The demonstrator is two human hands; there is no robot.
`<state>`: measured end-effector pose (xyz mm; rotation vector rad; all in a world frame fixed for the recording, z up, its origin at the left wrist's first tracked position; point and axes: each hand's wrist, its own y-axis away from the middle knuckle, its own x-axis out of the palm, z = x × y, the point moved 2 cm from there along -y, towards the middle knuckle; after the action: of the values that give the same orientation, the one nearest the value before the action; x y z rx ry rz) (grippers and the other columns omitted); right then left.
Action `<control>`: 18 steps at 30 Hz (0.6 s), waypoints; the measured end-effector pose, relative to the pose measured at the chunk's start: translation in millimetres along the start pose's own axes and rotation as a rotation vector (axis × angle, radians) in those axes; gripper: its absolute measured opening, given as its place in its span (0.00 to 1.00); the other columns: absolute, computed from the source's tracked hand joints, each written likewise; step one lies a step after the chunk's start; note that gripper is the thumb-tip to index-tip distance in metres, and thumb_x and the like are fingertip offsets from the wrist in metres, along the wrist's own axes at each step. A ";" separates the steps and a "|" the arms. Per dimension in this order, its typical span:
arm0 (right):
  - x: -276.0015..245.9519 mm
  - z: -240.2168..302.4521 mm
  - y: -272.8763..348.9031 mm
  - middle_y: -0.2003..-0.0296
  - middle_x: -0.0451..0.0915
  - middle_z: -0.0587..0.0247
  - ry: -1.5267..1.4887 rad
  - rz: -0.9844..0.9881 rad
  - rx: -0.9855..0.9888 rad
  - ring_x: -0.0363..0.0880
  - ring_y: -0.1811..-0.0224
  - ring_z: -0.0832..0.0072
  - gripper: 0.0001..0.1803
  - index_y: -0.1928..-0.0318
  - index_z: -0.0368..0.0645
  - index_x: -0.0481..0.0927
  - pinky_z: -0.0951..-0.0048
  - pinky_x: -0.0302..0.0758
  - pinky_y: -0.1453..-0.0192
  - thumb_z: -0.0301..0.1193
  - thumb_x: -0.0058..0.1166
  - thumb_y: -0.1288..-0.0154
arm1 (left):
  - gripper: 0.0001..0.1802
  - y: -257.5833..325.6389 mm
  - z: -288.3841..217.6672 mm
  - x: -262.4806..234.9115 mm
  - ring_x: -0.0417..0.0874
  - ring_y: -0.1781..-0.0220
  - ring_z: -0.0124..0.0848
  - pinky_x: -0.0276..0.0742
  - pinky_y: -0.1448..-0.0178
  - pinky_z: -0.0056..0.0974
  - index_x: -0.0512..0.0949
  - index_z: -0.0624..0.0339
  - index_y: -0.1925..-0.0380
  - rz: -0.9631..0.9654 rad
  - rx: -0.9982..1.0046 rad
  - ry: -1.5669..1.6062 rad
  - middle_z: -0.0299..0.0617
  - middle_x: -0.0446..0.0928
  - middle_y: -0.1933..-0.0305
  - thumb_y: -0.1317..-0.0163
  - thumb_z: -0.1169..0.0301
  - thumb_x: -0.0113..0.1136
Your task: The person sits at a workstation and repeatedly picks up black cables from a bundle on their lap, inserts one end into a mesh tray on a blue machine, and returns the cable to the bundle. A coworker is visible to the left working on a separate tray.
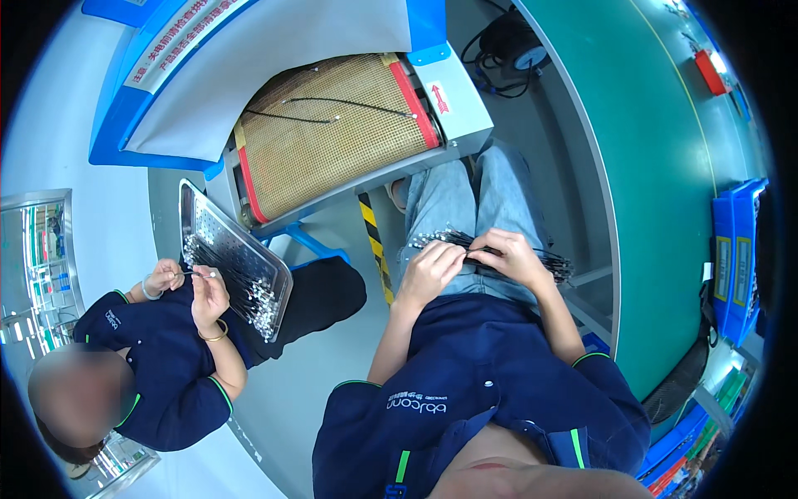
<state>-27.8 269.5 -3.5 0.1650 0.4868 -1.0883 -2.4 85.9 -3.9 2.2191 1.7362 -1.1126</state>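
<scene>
Across my lap lies a bundle of thin black cables (555, 264) with small whitish connectors at its left end. My left hand (432, 270) is closed, its thumb and fingers pinching at the middle of the bundle. Right beside it, my right hand (509, 254) is closed too, its fingertips meeting those of the left at the cables. The fingers cover the exact spot they grip, so I cannot make out whether it is one cable or several. The bundle sticks out past both hands.
Ahead stands a machine with a tan mesh conveyor belt (328, 145), carrying a few black cables (353, 106). At left, a co-worker (166, 366) holds a cable over a metal tray (195, 208) of cables. A green table (640, 166) with blue bins (736, 258) runs along my right.
</scene>
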 end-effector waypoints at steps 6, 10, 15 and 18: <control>-7.8 0.2 0.5 0.70 0.81 0.60 -0.002 -0.001 0.000 0.80 0.69 0.65 0.06 0.67 0.38 0.83 0.69 0.76 0.64 0.27 0.62 0.44 | 0.08 -1.4 1.8 -6.5 0.81 0.65 0.38 0.77 0.58 0.39 0.79 0.63 0.69 -0.015 0.002 0.005 0.43 0.80 0.68 0.52 0.79 0.65; -10.3 1.2 1.4 0.69 0.81 0.60 -0.011 0.014 0.006 0.80 0.68 0.65 0.06 0.66 0.39 0.83 0.69 0.76 0.63 0.27 0.62 0.43 | 0.09 -0.6 2.9 -1.7 0.81 0.65 0.38 0.77 0.58 0.39 0.79 0.63 0.69 0.003 -0.006 0.010 0.43 0.80 0.68 0.53 0.80 0.66; -6.8 9.1 -6.0 0.68 0.81 0.60 -0.078 0.004 -0.019 0.81 0.66 0.66 0.06 0.65 0.39 0.82 0.70 0.77 0.62 0.26 0.61 0.43 | 0.09 -10.6 -3.7 -9.1 0.81 0.66 0.39 0.77 0.60 0.38 0.79 0.63 0.71 -0.044 0.012 0.006 0.43 0.79 0.70 0.55 0.81 0.66; -5.4 11.4 -8.7 0.67 0.81 0.60 -0.114 0.006 -0.032 0.81 0.65 0.67 0.06 0.65 0.39 0.82 0.70 0.77 0.61 0.26 0.61 0.43 | 0.09 -11.1 -5.6 -9.6 0.81 0.67 0.38 0.77 0.61 0.38 0.79 0.63 0.71 -0.062 -0.001 0.010 0.43 0.79 0.70 0.55 0.82 0.66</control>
<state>-34.1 265.7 10.0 0.0756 0.4008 -1.0774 -10.2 84.9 9.6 2.1883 1.8203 -1.1145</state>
